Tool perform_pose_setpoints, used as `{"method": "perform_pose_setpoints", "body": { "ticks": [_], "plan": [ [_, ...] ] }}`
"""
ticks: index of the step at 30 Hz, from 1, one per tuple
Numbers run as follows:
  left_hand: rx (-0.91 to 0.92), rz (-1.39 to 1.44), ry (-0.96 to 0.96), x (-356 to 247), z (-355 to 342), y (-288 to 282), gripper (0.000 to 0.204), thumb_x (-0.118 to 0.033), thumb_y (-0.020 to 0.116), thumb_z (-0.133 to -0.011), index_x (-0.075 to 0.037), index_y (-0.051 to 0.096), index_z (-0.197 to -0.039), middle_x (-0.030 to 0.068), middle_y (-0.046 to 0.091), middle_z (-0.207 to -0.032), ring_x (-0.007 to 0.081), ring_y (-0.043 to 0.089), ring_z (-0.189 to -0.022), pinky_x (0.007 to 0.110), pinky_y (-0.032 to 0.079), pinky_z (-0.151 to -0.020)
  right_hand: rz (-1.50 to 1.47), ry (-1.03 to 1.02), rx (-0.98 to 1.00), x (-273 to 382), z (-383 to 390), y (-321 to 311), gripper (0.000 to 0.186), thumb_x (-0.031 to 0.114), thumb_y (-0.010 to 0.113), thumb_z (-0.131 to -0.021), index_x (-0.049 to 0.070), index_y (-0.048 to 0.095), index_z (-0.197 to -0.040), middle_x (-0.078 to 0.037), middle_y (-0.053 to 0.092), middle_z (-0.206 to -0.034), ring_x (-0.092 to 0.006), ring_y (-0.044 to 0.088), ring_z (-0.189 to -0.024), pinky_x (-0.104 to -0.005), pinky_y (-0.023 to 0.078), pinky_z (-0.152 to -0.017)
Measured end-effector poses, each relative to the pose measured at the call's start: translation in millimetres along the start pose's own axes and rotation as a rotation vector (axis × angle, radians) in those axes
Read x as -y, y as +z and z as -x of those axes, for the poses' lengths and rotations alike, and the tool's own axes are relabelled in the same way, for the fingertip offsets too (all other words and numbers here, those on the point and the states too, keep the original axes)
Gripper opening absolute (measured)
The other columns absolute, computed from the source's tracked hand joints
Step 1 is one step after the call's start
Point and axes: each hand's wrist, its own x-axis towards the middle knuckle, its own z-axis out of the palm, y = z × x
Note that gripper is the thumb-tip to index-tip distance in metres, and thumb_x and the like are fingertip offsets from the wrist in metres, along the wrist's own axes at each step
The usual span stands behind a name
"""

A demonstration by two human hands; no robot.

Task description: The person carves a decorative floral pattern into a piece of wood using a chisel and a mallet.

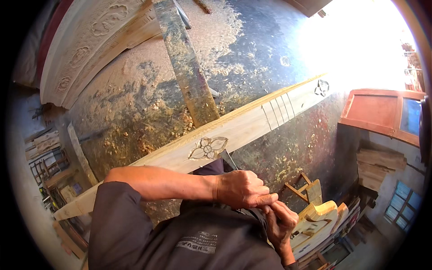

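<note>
A long pale wooden board (252, 119) runs slantwise across the view from lower left to upper right. On its face is a carved flower with leaves (207, 148), and a second carved flower (321, 87) sits near the far right end. The metal blade of a carving chisel (228, 160) points at the board's near edge, just right of the nearer flower. My left hand (243, 189) is closed in a fist around the chisel. Against it, my right hand (281, 219) is closed where the handle lies in line with the blade. The handle itself is hidden by my fingers.
A stained plank (184, 63) meets the board's far edge. Wood chips and dust cover the dark floor (135, 108). A carved curved panel (101, 36) stands at upper left, a reddish door panel (375, 110) at right. Shaped yellowish wooden pieces (321, 216) stand beside my right hand.
</note>
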Motion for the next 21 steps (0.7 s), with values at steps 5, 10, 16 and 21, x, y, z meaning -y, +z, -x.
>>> {"method": "perform_pose_setpoints", "body": {
  "ticks": [5, 10, 16, 21],
  "plan": [
    [-0.032, 0.083, 0.034, 5, -7, -4, 0.033, -0.033, 0.073, -0.100, -0.007, 0.070, -0.119, -0.0019, 0.056, -0.083, 0.0143, 0.063, -0.070, 0.031, 0.049, -0.057, -0.354, -0.113, -0.434, -41, 19, 0, 0.074, 0.057, 0.043, -0.116, -0.010, 0.073, -0.125, -0.033, 0.073, -0.132, -0.0457, 0.068, -0.129, -0.0567, 0.048, -0.117],
    [0.021, -0.012, 0.049, 9, -2, -1, 0.030, -0.026, 0.073, -0.093, -0.007, 0.070, -0.115, -0.0010, 0.058, -0.087, 0.0158, 0.065, -0.074, 0.032, 0.051, -0.058, -0.356, -0.135, -0.365, -33, -3, 7, 0.088, 0.069, 0.033, -0.115, -0.010, 0.073, -0.125, -0.034, 0.072, -0.134, -0.0488, 0.062, -0.138, -0.0619, 0.039, -0.125],
    [0.028, 0.009, 0.038, 9, -2, 6, 0.023, -0.024, 0.072, -0.094, -0.008, 0.071, -0.110, -0.0008, 0.059, -0.088, 0.0154, 0.065, -0.076, 0.032, 0.051, -0.061, -0.529, -0.046, -0.644, -47, 2, 3, 0.093, 0.065, 0.024, -0.117, -0.010, 0.077, -0.111, -0.032, 0.074, -0.125, -0.0490, 0.058, -0.142, -0.0634, 0.039, -0.125],
    [0.020, 0.015, 0.032, 8, 0, 2, 0.023, -0.025, 0.073, -0.095, -0.006, 0.071, -0.109, -0.0002, 0.059, -0.088, 0.0155, 0.064, -0.074, 0.032, 0.050, -0.060, -0.446, -0.121, -0.360, -34, -6, 9, 0.088, 0.060, 0.025, -0.118, -0.011, 0.077, -0.112, -0.032, 0.074, -0.126, -0.0500, 0.058, -0.143, -0.0641, 0.038, -0.126]
  ]
}}
